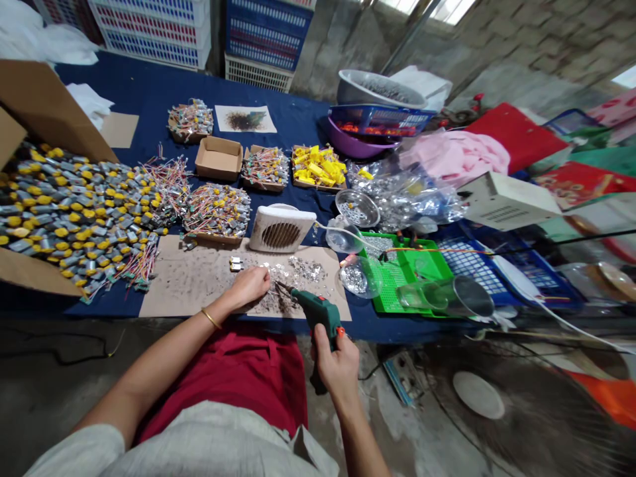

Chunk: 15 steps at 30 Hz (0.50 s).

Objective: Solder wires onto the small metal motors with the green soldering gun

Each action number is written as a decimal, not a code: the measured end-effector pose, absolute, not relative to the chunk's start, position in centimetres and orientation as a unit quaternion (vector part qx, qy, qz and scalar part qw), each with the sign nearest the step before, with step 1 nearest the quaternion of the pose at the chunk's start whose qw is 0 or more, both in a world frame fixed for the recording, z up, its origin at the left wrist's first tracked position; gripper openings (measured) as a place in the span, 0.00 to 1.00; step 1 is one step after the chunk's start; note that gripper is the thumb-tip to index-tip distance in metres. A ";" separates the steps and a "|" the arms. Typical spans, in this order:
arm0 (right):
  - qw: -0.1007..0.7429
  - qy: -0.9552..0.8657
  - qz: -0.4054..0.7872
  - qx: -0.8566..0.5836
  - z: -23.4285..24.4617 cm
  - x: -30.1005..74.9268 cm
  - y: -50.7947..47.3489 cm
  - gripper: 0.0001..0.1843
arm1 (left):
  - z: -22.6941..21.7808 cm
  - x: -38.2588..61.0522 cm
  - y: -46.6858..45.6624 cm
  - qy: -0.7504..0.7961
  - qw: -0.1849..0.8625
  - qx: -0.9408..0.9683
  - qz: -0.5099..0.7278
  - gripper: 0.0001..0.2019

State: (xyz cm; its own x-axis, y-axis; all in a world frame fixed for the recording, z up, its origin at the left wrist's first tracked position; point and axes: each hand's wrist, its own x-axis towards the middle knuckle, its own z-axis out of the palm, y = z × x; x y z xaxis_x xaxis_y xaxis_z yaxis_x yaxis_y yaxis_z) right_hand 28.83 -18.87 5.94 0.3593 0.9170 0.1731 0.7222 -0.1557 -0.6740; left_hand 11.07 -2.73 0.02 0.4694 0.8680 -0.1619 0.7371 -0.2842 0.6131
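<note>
My right hand is closed round the grip of a green soldering gun, its tip pointing left over a brown cardboard sheet. My left hand rests on that sheet with fingers pinched on a small part that I cannot make out, right at the gun's tip. A scatter of small shiny metal pieces lies just beyond both hands. A tiny motor sits on the cardboard left of my left hand.
A big heap of small motors with yellow caps fills the left. Small boxes of wired motors, a white fan, a green tray, glass bowls and a white box crowd the blue table.
</note>
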 end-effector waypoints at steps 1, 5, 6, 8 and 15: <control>0.347 -0.548 0.140 -0.748 6.0 28.8 -18.9 0.23 | 0.0 11.1 -2.7 0.505 0.321 0.795 0.101 0.11; 0.345 -0.545 0.144 -0.750 6.1 28.7 -18.8 0.23 | 0.2 11.1 -2.7 0.507 0.327 0.792 0.094 0.10; 0.346 -0.544 0.146 -0.750 6.1 28.7 -18.9 0.23 | 0.3 11.1 -2.7 0.507 0.328 0.792 0.093 0.10; 0.350 -0.541 0.152 -0.750 6.1 28.7 -18.9 0.23 | 0.2 11.0 -2.7 0.507 0.331 0.790 0.095 0.10; 0.342 -0.546 0.142 -0.751 5.8 28.8 -19.1 0.23 | 0.2 11.0 -2.8 0.503 0.325 0.794 0.101 0.11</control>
State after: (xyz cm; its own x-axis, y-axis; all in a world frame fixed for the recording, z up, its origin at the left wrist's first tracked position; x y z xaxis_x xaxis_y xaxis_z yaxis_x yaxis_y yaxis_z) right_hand 28.79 -19.09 5.84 0.3635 0.9177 0.1604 0.7232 -0.1694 -0.6696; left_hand 10.99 -2.80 0.18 0.4731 0.8650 -0.1670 0.7340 -0.2821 0.6178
